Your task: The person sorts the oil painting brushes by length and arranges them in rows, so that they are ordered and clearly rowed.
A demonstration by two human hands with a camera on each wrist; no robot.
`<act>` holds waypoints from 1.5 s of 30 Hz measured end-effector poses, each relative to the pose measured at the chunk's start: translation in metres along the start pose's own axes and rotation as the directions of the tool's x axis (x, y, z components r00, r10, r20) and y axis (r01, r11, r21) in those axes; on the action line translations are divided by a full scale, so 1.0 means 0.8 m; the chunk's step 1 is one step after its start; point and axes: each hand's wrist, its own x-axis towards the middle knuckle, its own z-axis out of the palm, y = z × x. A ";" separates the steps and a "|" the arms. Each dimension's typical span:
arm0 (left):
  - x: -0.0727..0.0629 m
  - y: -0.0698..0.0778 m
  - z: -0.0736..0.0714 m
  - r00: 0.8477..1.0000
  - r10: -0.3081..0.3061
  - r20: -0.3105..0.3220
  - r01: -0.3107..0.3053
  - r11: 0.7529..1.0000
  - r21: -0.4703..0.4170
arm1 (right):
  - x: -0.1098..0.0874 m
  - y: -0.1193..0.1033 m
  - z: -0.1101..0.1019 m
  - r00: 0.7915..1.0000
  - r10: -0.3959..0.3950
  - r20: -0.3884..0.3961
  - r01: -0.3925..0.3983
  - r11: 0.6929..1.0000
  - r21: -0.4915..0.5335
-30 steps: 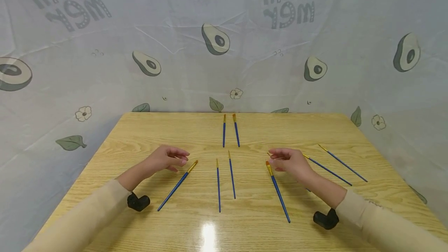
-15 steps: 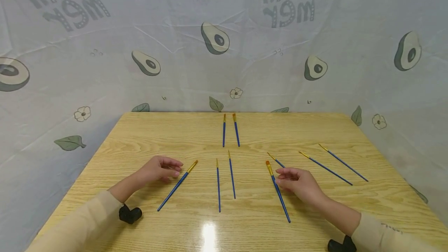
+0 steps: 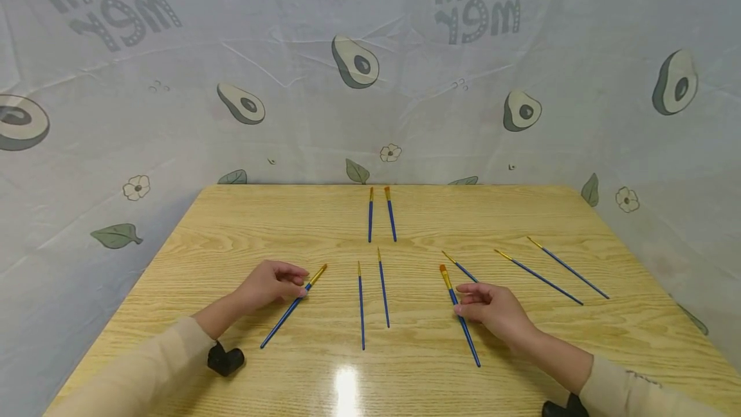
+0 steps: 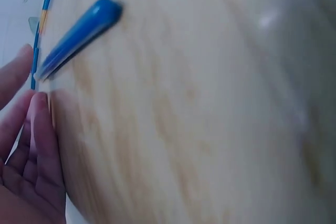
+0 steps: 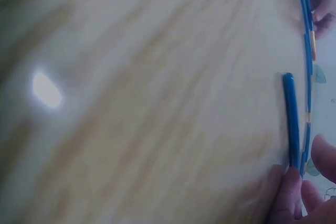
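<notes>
In the head view my left hand (image 3: 271, 285) is at a blue paintbrush (image 3: 285, 322) with a gold ferrule, which lies slanted on the table. Its thumb is over the upper handle, the fingers apart from the thumb. The left wrist view has that brush's handle (image 4: 84, 35) pointing toward the camera, the fingertips close to it. My right hand (image 3: 496, 309) is at a wider blue paintbrush (image 3: 465, 327), thumb tip over the handle and fingers spread behind. In the right wrist view a digit touches this brush's handle (image 5: 292, 116), while another stands apart from it.
Two thin paintbrushes (image 3: 361, 311) lie between my hands. Two more brushes (image 3: 370, 221) lie at the table's far edge. Right of centre are a partly hidden brush (image 3: 461, 268) and two slanted ones (image 3: 544, 280). A printed cloth (image 3: 301, 121) hangs behind the wooden table (image 3: 260, 224).
My right hand has come down and nearer, to the wide brush's handle. The left hand first drew back a little, then moved right to its brush. The brushes lie as before.
</notes>
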 end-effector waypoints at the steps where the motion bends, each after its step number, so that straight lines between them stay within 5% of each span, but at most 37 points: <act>1: 0.000 0.000 0.002 1.000 0.003 -0.004 -0.003 1.000 0.005 | 0.000 0.001 0.001 1.000 -0.006 -0.003 0.006 1.000 -0.014; 16: 0.001 0.004 0.009 0.998 0.033 -0.048 -0.026 0.990 0.139 | 0.006 0.008 0.011 0.997 -0.046 -0.060 0.039 0.993 -0.116; 34: 0.000 0.004 0.011 0.997 0.012 -0.074 -0.002 0.991 0.132 | 0.005 0.011 0.007 0.995 -0.071 -0.066 0.061 0.988 -0.142; 45: 0.002 0.004 0.002 1.000 -0.011 -0.019 0.012 0.998 0.057 | 0.010 0.004 0.006 0.998 -0.054 -0.043 0.047 0.986 -0.161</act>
